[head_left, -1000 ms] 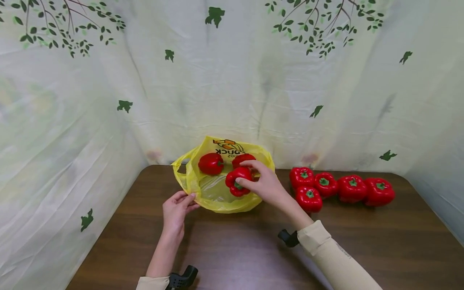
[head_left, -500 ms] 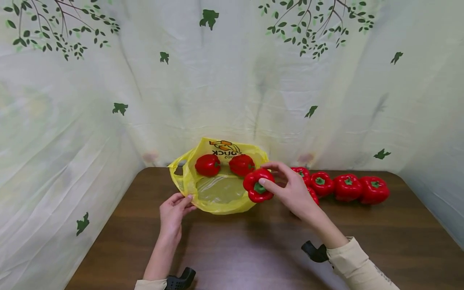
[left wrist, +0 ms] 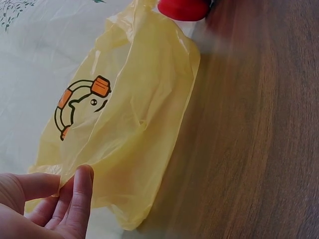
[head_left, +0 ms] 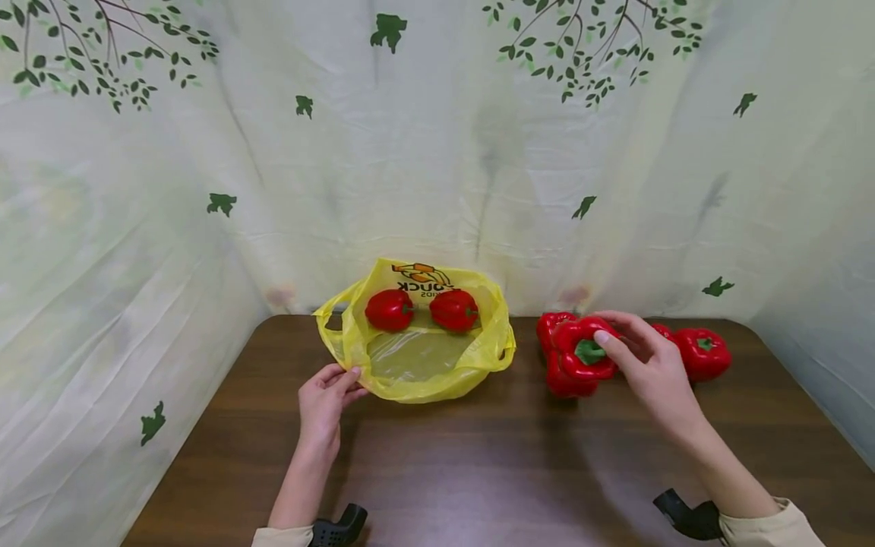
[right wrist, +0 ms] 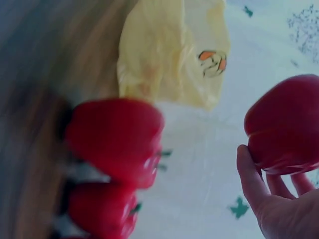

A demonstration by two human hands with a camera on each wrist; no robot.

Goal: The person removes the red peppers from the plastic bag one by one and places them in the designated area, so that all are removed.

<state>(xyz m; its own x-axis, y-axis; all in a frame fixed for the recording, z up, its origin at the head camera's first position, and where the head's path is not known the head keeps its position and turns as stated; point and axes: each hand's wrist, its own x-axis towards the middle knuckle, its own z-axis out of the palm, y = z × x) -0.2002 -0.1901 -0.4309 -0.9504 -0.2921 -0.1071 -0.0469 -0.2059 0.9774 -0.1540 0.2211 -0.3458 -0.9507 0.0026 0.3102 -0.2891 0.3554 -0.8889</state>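
Far left: pale cloth backdrop [head_left: 123, 266] printed with green leaves, running behind the table [head_left: 437, 471], which is dark wood-grain. Left hand [head_left: 323, 406] at the near-left edge of the yellow plastic bag [head_left: 424, 393]; thumb and fingers pinch the rim, seen also in the left wrist view. Black device [head_left: 339, 526] on that wrist, pale sleeve [head_left: 282, 536] below it.

Bag mouth is held wide. Inside lie two red bell peppers, side by side and apart: left pepper [head_left: 390, 310] and right pepper [head_left: 454, 311], both toward the back wall, which bears an orange-and-black cartoon and reversed lettering.

Right of the bag, well apart from it: held pepper [head_left: 581, 353], red, green stem facing the head camera. Right hand [head_left: 652, 372] grips it — thumb beside the stem, fingers round the far side. Right wrist view shows it raised off the table.

Partly hidden behind it: rear pepper [head_left: 549, 327] and front pepper [head_left: 570, 386]. Beyond the hand, a sliver of another, then the end pepper [head_left: 704, 355] — full count not readable. Second black device [head_left: 690, 518] at the right wrist.
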